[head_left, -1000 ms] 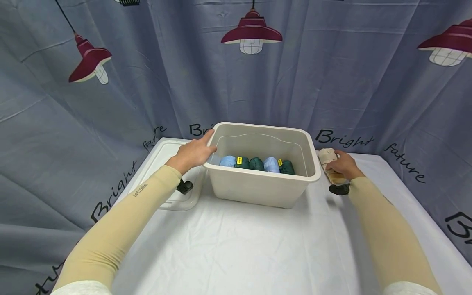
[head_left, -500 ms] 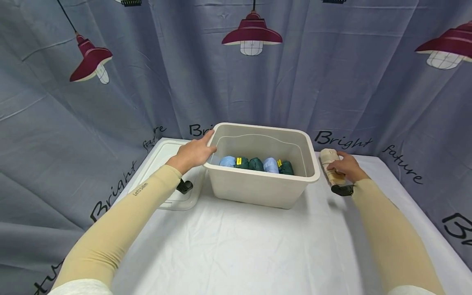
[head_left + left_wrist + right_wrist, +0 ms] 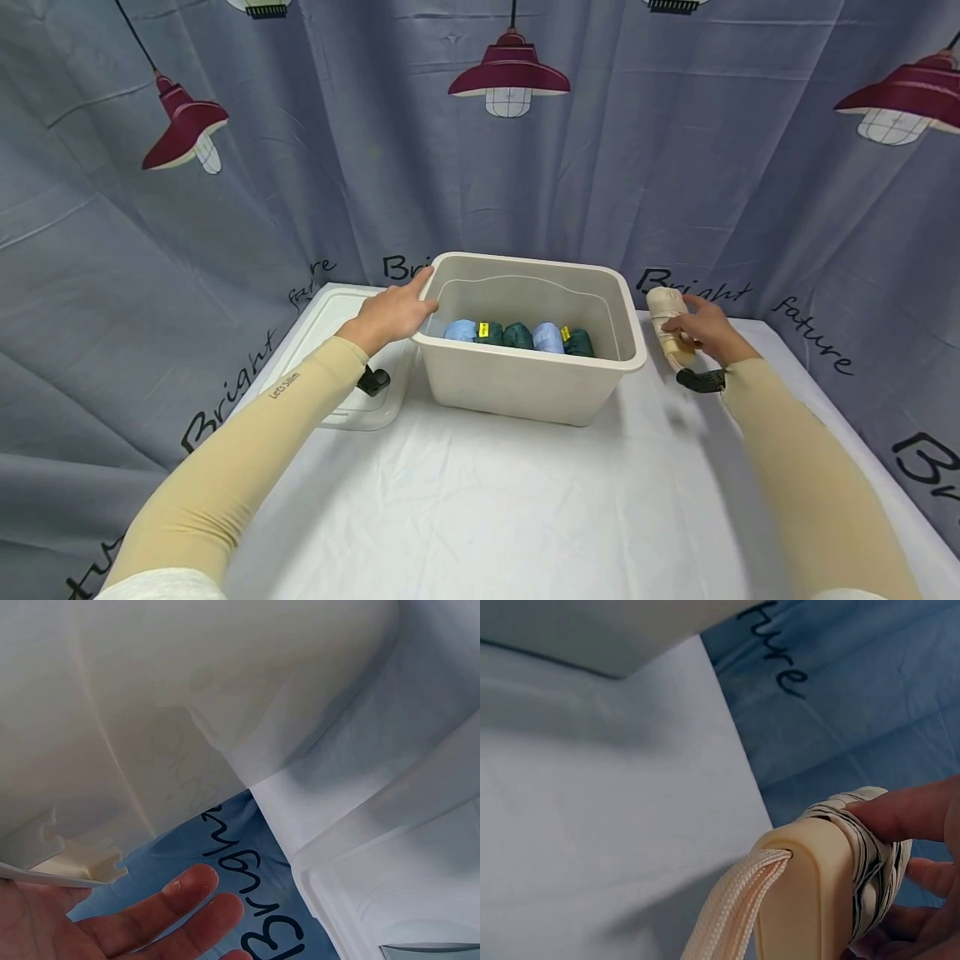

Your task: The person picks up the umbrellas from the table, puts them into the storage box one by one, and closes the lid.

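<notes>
My right hand (image 3: 711, 329) grips a cream folding umbrella (image 3: 664, 307) to the right of a beige storage bin (image 3: 517, 379). Close up in the right wrist view, the umbrella's pale plastic handle (image 3: 806, 892) trails a looped cord (image 3: 731, 904), and my fingers hold its wrapped, dark-striped fabric (image 3: 870, 862). At the bin's left rim rests my left hand (image 3: 388, 317), thumb at the edge. In the left wrist view its fingers (image 3: 191, 889) extend loosely outside the bin, under the rim. Inside the bin lie several rolled bundles (image 3: 517, 335), light blue and dark green, some with yellow tags.
A white lid (image 3: 333, 310) lies flat at the left, partly under my left arm. The white-covered table (image 3: 510, 500) stretches in front of the bin. A grey-blue curtain (image 3: 375, 183) with printed lamps and lettering hangs behind and at both sides.
My right hand has raised the umbrella slightly above the tabletop, tilting it more upright. The left hand stays at the bin's rim, and the bin's contents look the same.
</notes>
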`<state>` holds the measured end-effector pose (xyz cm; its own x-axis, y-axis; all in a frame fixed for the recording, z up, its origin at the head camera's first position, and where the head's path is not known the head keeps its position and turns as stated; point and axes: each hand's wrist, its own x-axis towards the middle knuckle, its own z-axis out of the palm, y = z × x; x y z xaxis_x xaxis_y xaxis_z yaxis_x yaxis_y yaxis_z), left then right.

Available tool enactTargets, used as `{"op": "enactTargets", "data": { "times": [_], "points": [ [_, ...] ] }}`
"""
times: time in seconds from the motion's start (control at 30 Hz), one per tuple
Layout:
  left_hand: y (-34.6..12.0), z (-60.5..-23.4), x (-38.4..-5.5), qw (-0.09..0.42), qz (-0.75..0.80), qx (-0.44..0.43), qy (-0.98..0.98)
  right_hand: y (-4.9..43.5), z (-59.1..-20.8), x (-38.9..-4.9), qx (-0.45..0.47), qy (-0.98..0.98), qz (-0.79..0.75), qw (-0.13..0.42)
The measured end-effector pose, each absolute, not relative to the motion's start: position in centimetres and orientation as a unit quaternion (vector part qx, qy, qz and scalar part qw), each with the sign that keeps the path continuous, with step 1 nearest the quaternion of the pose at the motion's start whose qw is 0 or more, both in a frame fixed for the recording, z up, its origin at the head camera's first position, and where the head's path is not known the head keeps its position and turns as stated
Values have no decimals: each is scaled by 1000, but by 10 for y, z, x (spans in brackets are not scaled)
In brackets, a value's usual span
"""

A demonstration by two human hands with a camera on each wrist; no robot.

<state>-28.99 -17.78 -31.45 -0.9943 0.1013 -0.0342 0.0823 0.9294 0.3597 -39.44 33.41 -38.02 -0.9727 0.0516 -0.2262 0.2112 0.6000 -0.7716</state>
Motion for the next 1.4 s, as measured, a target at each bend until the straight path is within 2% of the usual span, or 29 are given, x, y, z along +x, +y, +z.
{"op": "enactTargets", "data": {
  "times": [0.33,1.03,1.4],
  "points": [
    [-179,-315,-290,22,182,51,982,314,-345,-386,26,883,-457,99],
    [-178,-313,-290,19,180,49,982,272,-268,-354,-52,903,-420,77],
    [-178,-315,-289,23,181,48,982,247,-243,-338,-79,917,-383,72]
  ]
}}
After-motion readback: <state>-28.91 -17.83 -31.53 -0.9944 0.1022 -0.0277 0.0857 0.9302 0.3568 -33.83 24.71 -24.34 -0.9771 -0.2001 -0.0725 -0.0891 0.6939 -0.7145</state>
